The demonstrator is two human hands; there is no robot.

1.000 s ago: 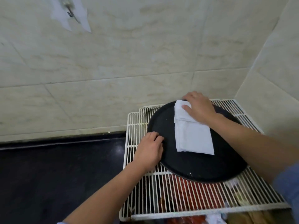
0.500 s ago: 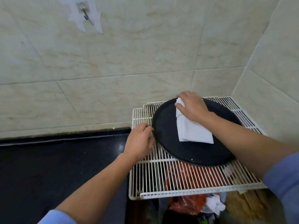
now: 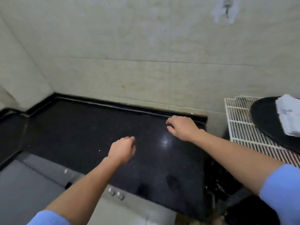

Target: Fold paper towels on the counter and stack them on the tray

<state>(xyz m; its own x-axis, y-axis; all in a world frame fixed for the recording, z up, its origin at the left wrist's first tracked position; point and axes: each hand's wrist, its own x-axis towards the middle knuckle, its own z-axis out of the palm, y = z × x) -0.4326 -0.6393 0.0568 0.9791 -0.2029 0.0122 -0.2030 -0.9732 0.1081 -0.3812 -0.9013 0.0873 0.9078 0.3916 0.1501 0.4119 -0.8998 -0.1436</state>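
Observation:
A folded white paper towel lies on the round black tray at the far right edge, partly cut off. The tray rests on a white wire rack. Both my hands hover over the black counter and hold nothing. My left hand is near the counter's middle with fingers loosely curled. My right hand is near the counter's back right corner, fingers relaxed and pointing left. No loose paper towel shows on the counter.
A tiled wall runs behind the counter, with a hook high on the right. A grey cabinet front with small knobs sits below the counter edge. A dark gap lies between counter and rack.
The view has swung left from the tray to the counter. My right hand has let go of the towel and my left hand has left the tray rim; both moved left over the counter.

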